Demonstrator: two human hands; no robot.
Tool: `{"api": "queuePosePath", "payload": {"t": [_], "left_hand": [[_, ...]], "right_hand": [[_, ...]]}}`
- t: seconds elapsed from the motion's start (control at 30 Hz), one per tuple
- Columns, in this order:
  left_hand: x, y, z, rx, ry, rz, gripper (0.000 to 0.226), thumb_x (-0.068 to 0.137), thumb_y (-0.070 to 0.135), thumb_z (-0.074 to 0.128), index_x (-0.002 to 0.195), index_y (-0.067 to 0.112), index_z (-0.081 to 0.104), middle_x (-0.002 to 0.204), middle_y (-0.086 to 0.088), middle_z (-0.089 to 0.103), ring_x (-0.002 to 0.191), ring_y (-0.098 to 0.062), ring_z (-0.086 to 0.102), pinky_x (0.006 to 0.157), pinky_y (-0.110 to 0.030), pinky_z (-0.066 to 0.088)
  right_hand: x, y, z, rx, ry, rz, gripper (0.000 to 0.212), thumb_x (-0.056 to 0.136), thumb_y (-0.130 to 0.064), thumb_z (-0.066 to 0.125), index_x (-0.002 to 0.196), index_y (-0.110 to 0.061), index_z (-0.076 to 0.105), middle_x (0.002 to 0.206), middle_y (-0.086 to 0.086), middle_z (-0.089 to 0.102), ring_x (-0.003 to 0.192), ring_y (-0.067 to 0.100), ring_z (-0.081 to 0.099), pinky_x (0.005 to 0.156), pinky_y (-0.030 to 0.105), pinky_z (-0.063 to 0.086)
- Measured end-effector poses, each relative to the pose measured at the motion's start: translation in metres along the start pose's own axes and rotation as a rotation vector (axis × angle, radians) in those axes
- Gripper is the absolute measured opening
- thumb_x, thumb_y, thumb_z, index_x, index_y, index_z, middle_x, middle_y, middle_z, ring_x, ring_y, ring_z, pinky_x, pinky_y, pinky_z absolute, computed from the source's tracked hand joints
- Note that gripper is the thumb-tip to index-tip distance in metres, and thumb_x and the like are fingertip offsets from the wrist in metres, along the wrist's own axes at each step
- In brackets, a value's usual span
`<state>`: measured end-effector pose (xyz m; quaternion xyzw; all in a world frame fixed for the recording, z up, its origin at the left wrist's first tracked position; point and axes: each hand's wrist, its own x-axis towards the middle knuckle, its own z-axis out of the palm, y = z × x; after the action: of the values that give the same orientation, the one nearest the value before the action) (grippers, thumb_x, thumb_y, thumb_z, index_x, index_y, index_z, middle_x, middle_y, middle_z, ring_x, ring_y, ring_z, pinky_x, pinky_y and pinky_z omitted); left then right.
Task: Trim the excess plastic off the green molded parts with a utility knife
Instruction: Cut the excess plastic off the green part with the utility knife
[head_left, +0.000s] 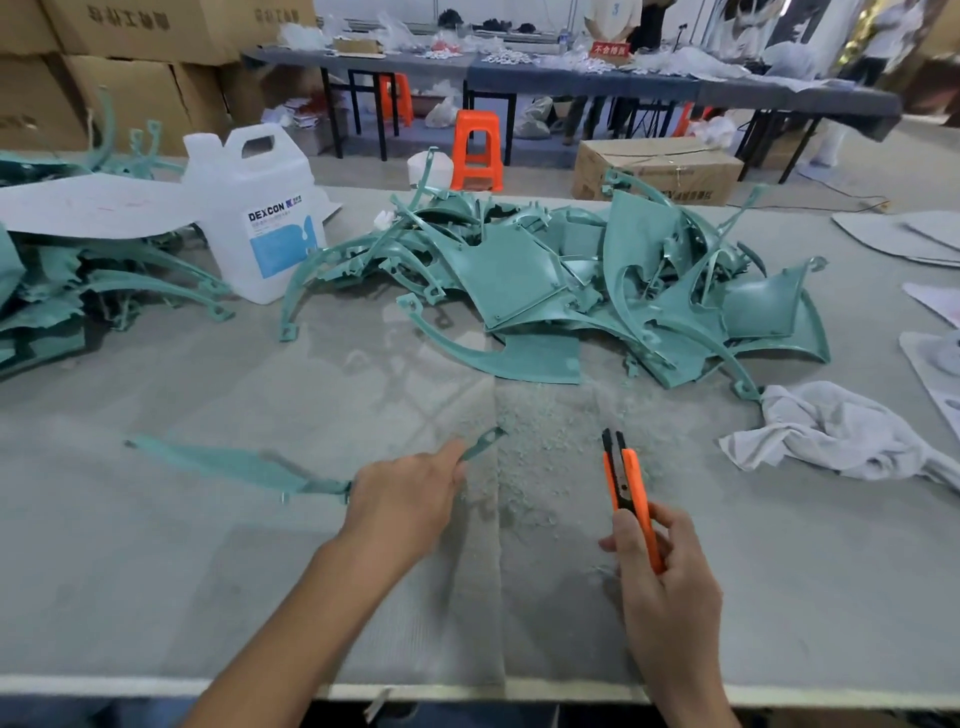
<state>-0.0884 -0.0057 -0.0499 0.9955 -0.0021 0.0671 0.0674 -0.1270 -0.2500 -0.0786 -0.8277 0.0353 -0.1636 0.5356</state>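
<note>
grey felt table (208, 571), green parts pile (571, 280), cardboard boxes (130, 67)

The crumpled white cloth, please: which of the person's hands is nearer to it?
Right. The right hand, holding the utility knife, is left of the cloth and closer to the person; the left hand, gripping a green part, lies farther left.

blurred green part (223, 462) runs hidden under the left hand (405, 499).

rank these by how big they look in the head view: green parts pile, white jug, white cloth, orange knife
1. pile of green molded plastic parts
2. white plastic jug and crumpled white cloth, too alike to rank
3. orange plastic utility knife
</note>
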Motion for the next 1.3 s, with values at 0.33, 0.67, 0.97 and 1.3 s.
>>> {"api": "queuePosePath", "payload": {"t": [0.33, 0.67, 0.97, 1.3], "left_hand": [[0.015, 0.005, -0.011, 0.266, -0.257, -0.08, 0.029, 0.097, 0.014, 0.041, 0.12, 0.03, 0.044, 0.109, -0.007, 0.067, 0.103, -0.035, 0.063, 0.067, -0.035, 0.036], [0.016, 0.0, -0.006, 0.226, -0.25, -0.037, 0.035, 0.092, 0.008, 0.04, 0.119, 0.03, 0.039, 0.1, -0.007, 0.067, 0.091, -0.035, 0.063, 0.064, -0.036, 0.035], [0.016, -0.003, -0.007, 0.225, -0.232, -0.029, 0.031, 0.094, 0.009, 0.04, 0.118, 0.029, 0.038, 0.086, -0.004, 0.061, 0.07, -0.029, 0.047, 0.063, -0.035, 0.036], [0.011, -0.002, -0.011, 0.207, -0.238, -0.024, 0.022, 0.102, 0.018, 0.036, 0.119, 0.03, 0.038, 0.082, -0.002, 0.06, 0.069, -0.029, 0.052, 0.063, -0.034, 0.036]], "right_hand": [[0.01, -0.024, 0.036, -0.339, -0.179, -0.284, 0.033, 0.089, -0.04, 0.071, 0.122, -0.036, 0.066, 0.098, -0.01, 0.07, 0.086, 0.019, 0.066, 0.07, 0.03, 0.049], [0.011, -0.011, 0.041, -0.355, -0.065, -0.321, 0.03, 0.093, -0.032, 0.069, 0.122, -0.026, 0.07, 0.087, -0.005, 0.068, 0.085, 0.015, 0.058, 0.069, 0.027, 0.043], [0.009, -0.011, 0.042, -0.394, -0.093, -0.325, 0.034, 0.087, -0.023, 0.077, 0.121, -0.022, 0.072, 0.084, 0.0, 0.069, 0.079, 0.026, 0.064, 0.066, 0.035, 0.05], [0.009, -0.008, 0.044, -0.417, -0.073, -0.29, 0.033, 0.089, -0.027, 0.074, 0.121, -0.025, 0.07, 0.082, -0.008, 0.061, 0.076, 0.023, 0.062, 0.063, 0.03, 0.043]]}}
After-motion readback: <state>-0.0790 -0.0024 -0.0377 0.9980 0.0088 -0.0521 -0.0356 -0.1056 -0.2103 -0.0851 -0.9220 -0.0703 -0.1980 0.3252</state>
